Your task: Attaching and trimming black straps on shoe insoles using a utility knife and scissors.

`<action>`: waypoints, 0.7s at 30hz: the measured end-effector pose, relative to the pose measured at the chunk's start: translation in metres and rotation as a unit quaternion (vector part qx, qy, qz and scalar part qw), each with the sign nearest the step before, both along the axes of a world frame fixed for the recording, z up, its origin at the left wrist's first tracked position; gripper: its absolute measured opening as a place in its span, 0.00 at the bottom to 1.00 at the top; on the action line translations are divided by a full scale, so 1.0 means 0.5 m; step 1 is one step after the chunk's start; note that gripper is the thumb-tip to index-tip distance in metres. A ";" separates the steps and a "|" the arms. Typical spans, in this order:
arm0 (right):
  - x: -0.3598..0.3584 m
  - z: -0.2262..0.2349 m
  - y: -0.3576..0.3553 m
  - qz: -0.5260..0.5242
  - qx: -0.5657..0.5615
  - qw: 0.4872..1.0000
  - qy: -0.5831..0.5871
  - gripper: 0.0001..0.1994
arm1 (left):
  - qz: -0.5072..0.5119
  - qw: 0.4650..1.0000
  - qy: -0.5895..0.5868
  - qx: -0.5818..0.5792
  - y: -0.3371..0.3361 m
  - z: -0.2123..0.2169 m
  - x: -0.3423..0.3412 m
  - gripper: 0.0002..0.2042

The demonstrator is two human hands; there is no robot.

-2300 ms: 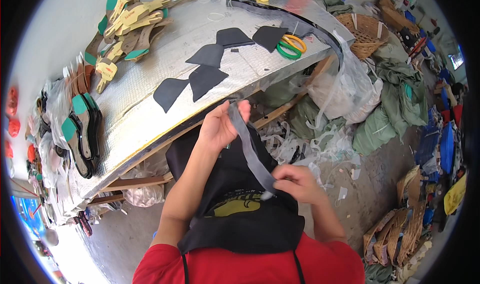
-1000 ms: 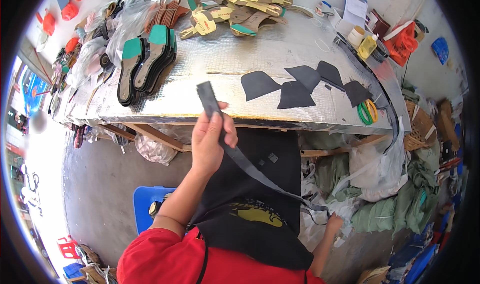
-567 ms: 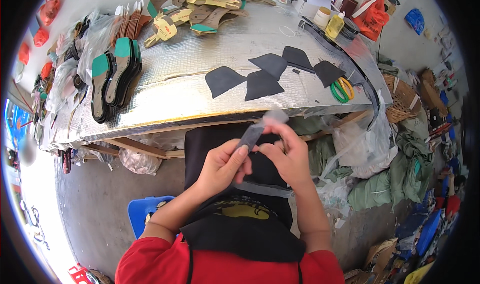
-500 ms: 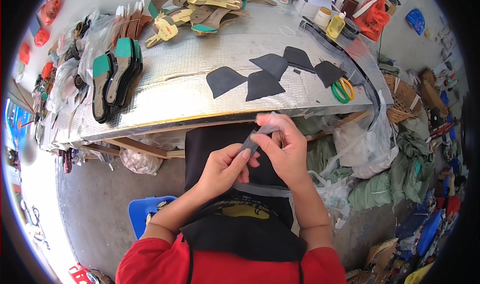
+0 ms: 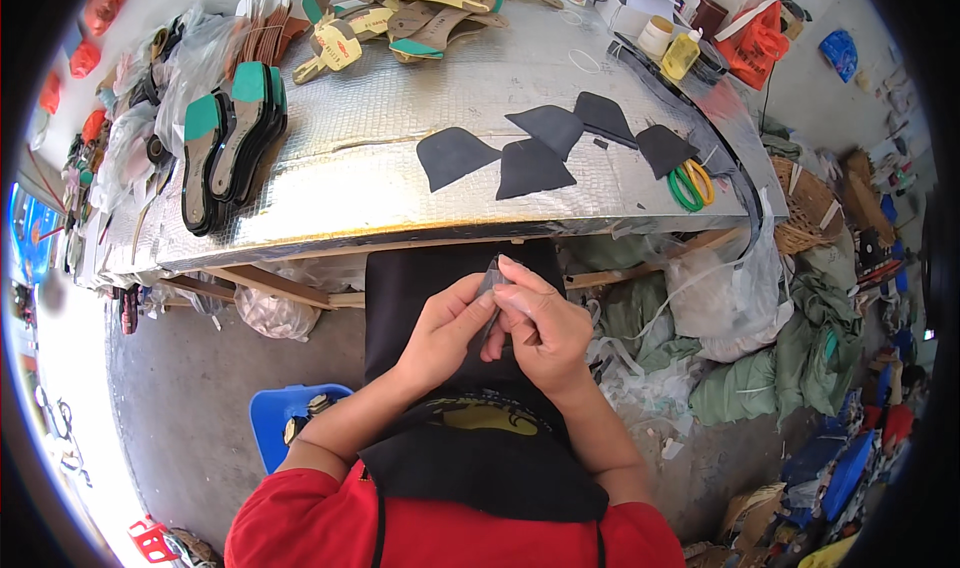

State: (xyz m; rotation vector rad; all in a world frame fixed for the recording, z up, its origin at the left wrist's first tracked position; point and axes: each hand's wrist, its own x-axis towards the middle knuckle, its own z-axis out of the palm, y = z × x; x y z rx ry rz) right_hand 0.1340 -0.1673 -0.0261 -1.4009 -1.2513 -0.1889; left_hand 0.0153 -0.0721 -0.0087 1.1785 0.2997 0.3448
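Over the dark apron on my lap, both hands meet just in front of the table edge. My left hand point(image 5: 443, 330) pinches a small dark strip with translucent film point(image 5: 492, 280) between thumb and fingers. The closed fingers of my right hand point(image 5: 547, 326) press on the same strip from the other side, the thumb close to the left thumb. A pointed end sticks up between the hands; the rest is hidden by fingers. Several curved black pieces point(image 5: 457, 158) lie on the table beyond, with green-and-yellow-handled scissors point(image 5: 686, 186) at their right.
Stacked insoles with green heels point(image 5: 240, 138) stand on the silver-covered table point(image 5: 330, 193) at left. A heap of beige insole boards point(image 5: 400, 23) lies at the back. A yellow bottle point(image 5: 681, 56) is at the back right. Bags point(image 5: 735, 393) sit right; a blue bin point(image 5: 275, 423) stands left.
My right hand has come down and left, closer to my left hand. The translucent film that stretched up in its fingers is now bunched between both hands.
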 end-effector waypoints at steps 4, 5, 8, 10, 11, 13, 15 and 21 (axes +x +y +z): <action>-0.008 -0.010 -0.003 -0.030 -0.012 0.999 0.013 0.17 | 0.008 0.995 -0.014 -0.099 0.009 -0.001 -0.003 0.15; -0.009 -0.009 -0.005 -0.037 -0.030 0.998 -0.030 0.18 | 0.014 0.995 0.009 -0.098 0.009 -0.001 -0.004 0.16; -0.014 -0.001 -0.003 -0.030 -0.037 0.997 -0.064 0.20 | 0.033 0.994 0.037 -0.095 0.008 -0.002 -0.006 0.16; -0.021 0.005 -0.002 -0.030 -0.029 0.997 -0.061 0.20 | 0.044 0.994 0.038 -0.095 0.008 -0.003 -0.003 0.17; -0.025 0.007 -0.003 -0.019 -0.024 0.998 -0.063 0.20 | 0.076 0.989 0.039 -0.122 0.009 -0.003 -0.002 0.17; -0.041 0.007 -0.009 0.007 -0.043 0.997 -0.064 0.19 | 0.109 0.982 0.040 -0.150 0.017 -0.004 0.002 0.17; -0.060 -0.003 -0.027 0.049 -0.057 0.996 -0.039 0.19 | 0.174 0.958 0.028 -0.228 0.039 -0.007 0.004 0.15; 0.072 -0.097 -0.234 0.022 0.015 0.859 0.511 0.06 | 0.304 0.871 -0.209 -0.325 0.216 -0.050 -0.104 0.11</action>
